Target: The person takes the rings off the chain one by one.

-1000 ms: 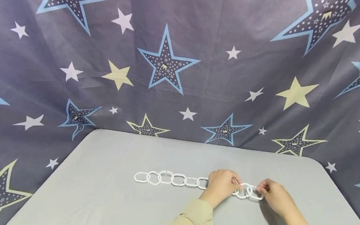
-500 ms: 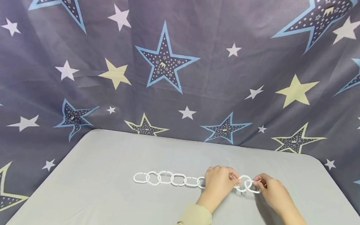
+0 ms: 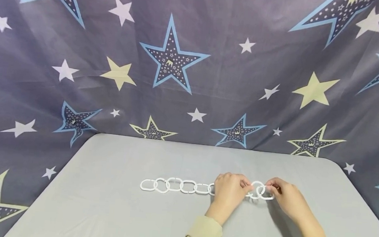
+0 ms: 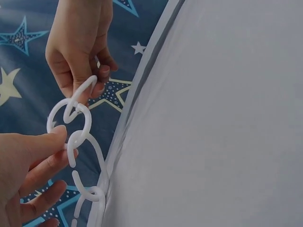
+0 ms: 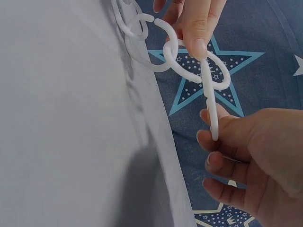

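Note:
A chain of white plastic links [image 3: 188, 186] runs across the table, its left part lying flat. My left hand [image 3: 228, 194] covers a few links and pinches the second-last link near the right end, as the left wrist view shows with the left hand [image 4: 28, 175] on the ring-like link [image 4: 87, 118]. My right hand [image 3: 291, 201] pinches the end link [image 3: 266, 198]; in the right wrist view the right hand [image 5: 255, 156] holds this end link [image 5: 210, 106] edge-on, hooked through its neighbour [image 5: 225, 71]. The right end of the chain is raised.
The light grey table [image 3: 103, 215] extends around the chain. Behind it hangs a dark curtain [image 3: 217, 98] with blue, yellow and white stars. Dark wrist straps show at the lower edge of the head view.
Both hands have moved slightly away from the body, lifting the chain's right end. The grips look the same, and the head view has shifted a little.

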The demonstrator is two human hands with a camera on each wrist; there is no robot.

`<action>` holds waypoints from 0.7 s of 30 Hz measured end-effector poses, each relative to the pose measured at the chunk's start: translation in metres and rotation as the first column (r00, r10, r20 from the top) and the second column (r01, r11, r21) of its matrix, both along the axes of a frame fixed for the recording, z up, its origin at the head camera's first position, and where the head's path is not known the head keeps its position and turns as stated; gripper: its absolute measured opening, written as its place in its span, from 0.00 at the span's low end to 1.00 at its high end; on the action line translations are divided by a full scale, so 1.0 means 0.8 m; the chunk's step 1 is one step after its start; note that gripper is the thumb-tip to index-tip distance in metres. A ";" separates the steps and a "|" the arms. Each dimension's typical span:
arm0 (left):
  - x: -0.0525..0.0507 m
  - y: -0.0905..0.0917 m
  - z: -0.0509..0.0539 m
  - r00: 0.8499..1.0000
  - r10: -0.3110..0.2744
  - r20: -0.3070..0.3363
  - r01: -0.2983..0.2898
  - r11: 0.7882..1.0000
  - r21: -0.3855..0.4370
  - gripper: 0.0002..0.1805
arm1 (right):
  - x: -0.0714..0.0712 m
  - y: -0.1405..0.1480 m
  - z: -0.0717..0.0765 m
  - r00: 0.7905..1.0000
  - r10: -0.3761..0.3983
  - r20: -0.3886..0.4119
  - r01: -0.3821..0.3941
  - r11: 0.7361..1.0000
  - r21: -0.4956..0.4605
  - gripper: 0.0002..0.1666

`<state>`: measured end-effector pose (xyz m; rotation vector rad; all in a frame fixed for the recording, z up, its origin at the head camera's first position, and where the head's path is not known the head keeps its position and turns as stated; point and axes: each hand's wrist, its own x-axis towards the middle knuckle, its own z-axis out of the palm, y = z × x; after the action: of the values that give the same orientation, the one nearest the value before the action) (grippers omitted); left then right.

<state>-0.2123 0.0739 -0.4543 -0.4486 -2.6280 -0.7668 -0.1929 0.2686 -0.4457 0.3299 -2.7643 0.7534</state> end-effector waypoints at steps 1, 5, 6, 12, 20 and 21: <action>-0.001 -0.001 0.001 1.000 0.002 0.001 -0.002 1.000 0.001 0.07 | -0.001 -0.001 0.001 1.000 0.006 -0.011 -0.006 1.000 -0.004 0.02; -0.002 -0.001 0.001 1.000 0.011 -0.009 -0.011 1.000 0.010 0.07 | -0.001 -0.003 0.005 1.000 0.021 -0.006 -0.021 1.000 -0.023 0.03; -0.002 -0.001 0.001 1.000 0.011 -0.013 -0.011 1.000 0.010 0.07 | -0.001 -0.004 0.005 1.000 0.022 0.001 -0.022 0.999 -0.025 0.03; 0.003 -0.002 -0.002 1.000 0.014 -0.001 -0.014 1.000 0.015 0.06 | 0.002 -0.006 0.003 0.998 0.043 0.036 -0.041 0.999 -0.034 0.03; 0.001 -0.006 -0.002 0.999 0.049 0.000 -0.049 0.998 0.045 0.06 | 0.001 -0.010 0.001 0.995 0.069 0.073 -0.062 0.994 -0.090 0.03; 0.000 -0.007 -0.002 0.999 0.048 -0.004 -0.048 0.998 0.045 0.06 | 0.001 -0.011 0.002 0.994 0.073 0.078 -0.066 0.993 -0.096 0.03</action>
<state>-0.2121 0.0686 -0.4562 -0.3734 -2.6011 -0.8068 -0.1918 0.2598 -0.4440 0.3870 -2.7941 0.9295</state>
